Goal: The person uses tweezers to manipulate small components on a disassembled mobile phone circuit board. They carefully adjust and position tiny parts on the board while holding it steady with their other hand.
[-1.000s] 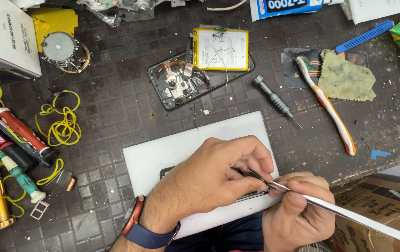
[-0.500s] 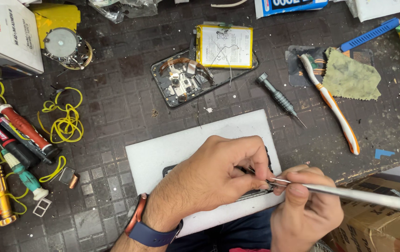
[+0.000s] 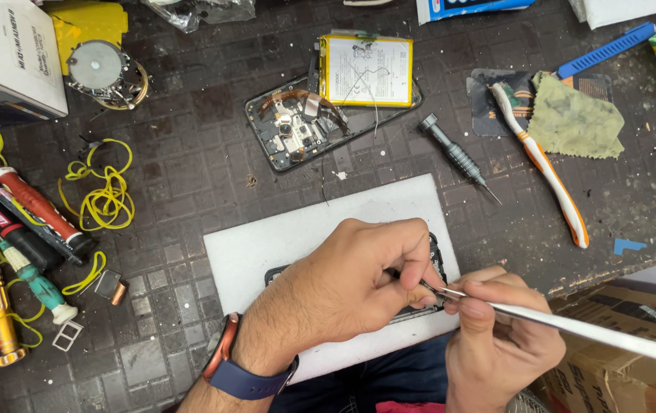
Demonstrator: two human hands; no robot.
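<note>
My left hand [image 3: 351, 287] lies over a dark phone part [image 3: 436, 260] that rests on a white mat [image 3: 267, 245], its fingers pinching and holding the part down. My right hand [image 3: 496, 336] grips long silver tweezers [image 3: 565, 325] whose tips meet the part just under my left fingertips. Most of the part is hidden by my left hand. A blue watch strap circles my left wrist.
An opened phone body [image 3: 297, 130] with a yellow-edged battery [image 3: 365, 70] lies behind the mat. A small screwdriver [image 3: 458, 157], a toothbrush [image 3: 546, 168] and a green cloth [image 3: 573, 118] sit to the right. Yellow wires [image 3: 106, 195], pens and screwdrivers [image 3: 7, 229] crowd the left. A cardboard box [image 3: 626, 344] stands below the table edge.
The tweezers have tilted slightly and their tips have shifted a little under my left fingers. Both hands stay in nearly the same place on the mat.
</note>
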